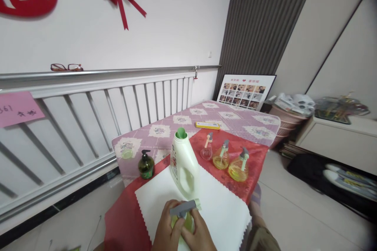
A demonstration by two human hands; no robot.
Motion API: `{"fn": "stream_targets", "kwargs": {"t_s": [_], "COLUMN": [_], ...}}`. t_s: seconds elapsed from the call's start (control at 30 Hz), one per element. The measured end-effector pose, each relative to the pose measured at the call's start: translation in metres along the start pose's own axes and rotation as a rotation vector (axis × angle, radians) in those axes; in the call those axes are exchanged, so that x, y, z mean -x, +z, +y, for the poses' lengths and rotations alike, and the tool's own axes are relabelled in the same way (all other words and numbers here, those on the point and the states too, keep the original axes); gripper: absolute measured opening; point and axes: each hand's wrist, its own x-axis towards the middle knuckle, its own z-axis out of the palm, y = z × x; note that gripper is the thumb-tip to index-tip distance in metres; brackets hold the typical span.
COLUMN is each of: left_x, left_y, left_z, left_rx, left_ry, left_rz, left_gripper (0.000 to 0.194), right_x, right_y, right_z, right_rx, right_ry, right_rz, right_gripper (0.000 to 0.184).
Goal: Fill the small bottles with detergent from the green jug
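Observation:
At the near edge of the white mat (218,211), a clear spray bottle (183,207) with a grey trigger head and yellowish liquid stands between my hands. My left hand (168,223) wraps its left side, thumb near the neck. From the right, the fingers of my right hand (200,232) close around the same bottle; its lower part is hidden. Just beyond stands a large pale green detergent jug (184,164), uncapped, with a green spout showing. To its right are three more spray bottles: one looks empty (206,150), and two hold yellow liquid (220,160) (239,170).
A dark green pump bottle (146,164) stands left of the jug, with a pale green cap (127,153) behind it. A yellow-edged box (207,125) lies at the back. The red cloth (123,219) covers part of the table, beside a white radiator (141,102).

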Motion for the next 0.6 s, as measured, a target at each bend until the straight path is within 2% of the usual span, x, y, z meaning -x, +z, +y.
{"fn": "stream_targets", "kwargs": {"t_s": [0.1, 0.17, 0.23, 0.33, 0.4, 0.53, 0.6], "left_x": [-0.001, -0.001, 0.000, 0.000, -0.001, -0.006, -0.009], "left_y": [-0.003, -0.003, -0.002, 0.000, -0.001, -0.003, -0.003], "left_z": [-0.012, -0.020, -0.026, -0.031, -0.032, -0.029, -0.028], "left_rx": [0.028, 0.040, 0.044, 0.076, 0.093, 0.134, 0.192], "left_ry": [0.014, -0.027, -0.083, -0.099, -0.090, -0.102, -0.095], "left_rz": [-0.115, -0.115, -0.091, -0.079, -0.082, -0.103, -0.112], "left_gripper": [0.042, 0.044, 0.047, 0.050, 0.054, 0.062, 0.066], "right_x": [0.003, 0.004, 0.004, -0.001, -0.009, -0.035, -0.048], "right_y": [-0.020, -0.041, -0.064, -0.090, -0.097, -0.089, -0.080], "right_z": [0.013, 0.014, 0.005, -0.023, -0.044, -0.070, -0.071], "right_rx": [0.033, -0.013, -0.066, -0.126, -0.152, -0.096, -0.064], "right_ry": [0.034, 0.043, 0.053, 0.036, 0.043, 0.035, 0.041], "right_rz": [-0.114, -0.171, -0.202, -0.256, -0.238, -0.185, -0.267], "right_gripper": [0.058, 0.077, 0.083, 0.068, 0.058, 0.042, 0.036]}}
